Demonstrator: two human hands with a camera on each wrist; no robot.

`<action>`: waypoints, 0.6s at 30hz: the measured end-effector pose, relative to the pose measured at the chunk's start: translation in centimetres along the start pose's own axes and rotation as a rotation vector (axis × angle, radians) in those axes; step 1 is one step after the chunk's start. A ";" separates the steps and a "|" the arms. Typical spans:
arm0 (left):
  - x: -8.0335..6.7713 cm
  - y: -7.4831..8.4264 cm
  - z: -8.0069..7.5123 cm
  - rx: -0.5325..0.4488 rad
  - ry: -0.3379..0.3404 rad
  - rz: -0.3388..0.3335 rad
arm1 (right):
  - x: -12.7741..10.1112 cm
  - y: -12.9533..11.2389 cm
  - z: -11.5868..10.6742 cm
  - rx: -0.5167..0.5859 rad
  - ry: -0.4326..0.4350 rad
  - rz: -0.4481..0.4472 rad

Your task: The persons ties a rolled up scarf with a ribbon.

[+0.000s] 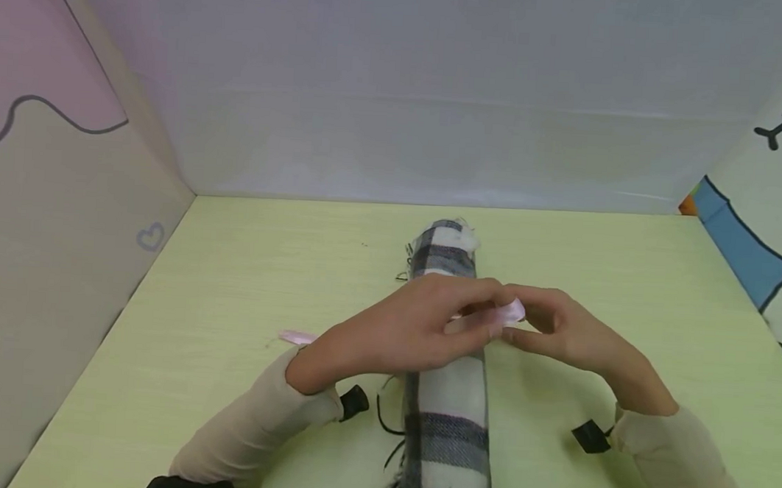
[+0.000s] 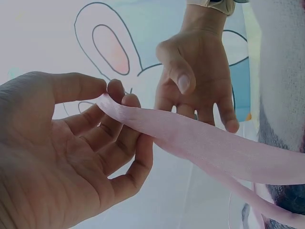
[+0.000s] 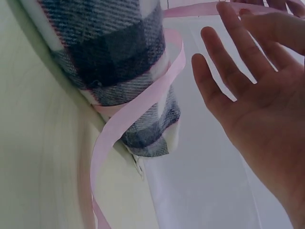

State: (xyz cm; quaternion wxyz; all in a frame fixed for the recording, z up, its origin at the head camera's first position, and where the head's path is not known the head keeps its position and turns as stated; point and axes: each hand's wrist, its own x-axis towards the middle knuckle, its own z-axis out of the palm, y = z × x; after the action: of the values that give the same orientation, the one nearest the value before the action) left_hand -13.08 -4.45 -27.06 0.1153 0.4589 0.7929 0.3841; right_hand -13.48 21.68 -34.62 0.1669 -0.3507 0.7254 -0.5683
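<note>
A rolled or folded plaid scarf [image 1: 452, 398] in grey, black and white, with fringe along its left side, lies lengthwise on the table. Over its middle, my left hand [image 1: 416, 325] pinches a pink satin ribbon [image 1: 512, 311] between thumb and fingertips. The left wrist view shows the ribbon [image 2: 200, 138] stretching from that pinch toward the scarf. Just to the right, my right hand [image 1: 572, 329] is held close by, its fingers loosely extended and gripping nothing. In the right wrist view, the ribbon [image 3: 128, 114] passes round the scarf [image 3: 109, 52] and trails down.
One ribbon end [image 1: 296, 337] lies on the pale yellow table [image 1: 264, 267] left of the scarf. A white back wall [image 1: 436, 150] and printed side panels bound the table. Black pieces hang at the left cuff [image 1: 316, 409] and the right cuff [image 1: 646, 434].
</note>
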 end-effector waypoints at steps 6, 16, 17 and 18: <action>0.1 -0.2 -0.1 -0.009 0.006 -0.012 | 0.2 -0.4 0.6 -0.076 0.029 0.006; 0.4 0.2 -0.5 -0.005 -0.021 0.012 | 0.4 -0.3 1.8 -0.136 0.053 0.182; 0.5 0.3 -0.5 -0.006 -0.026 0.013 | 0.5 -0.3 1.9 -0.130 0.052 0.188; 0.6 0.3 -0.5 -0.008 -0.029 0.015 | 0.6 -0.3 2.0 -0.127 0.053 0.190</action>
State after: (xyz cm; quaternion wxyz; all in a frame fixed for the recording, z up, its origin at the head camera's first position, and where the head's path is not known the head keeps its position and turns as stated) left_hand -13.46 -4.18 -26.38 0.1256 0.4700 0.7861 0.3813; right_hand -12.48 19.85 -34.80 0.1785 -0.2750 0.7940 -0.5119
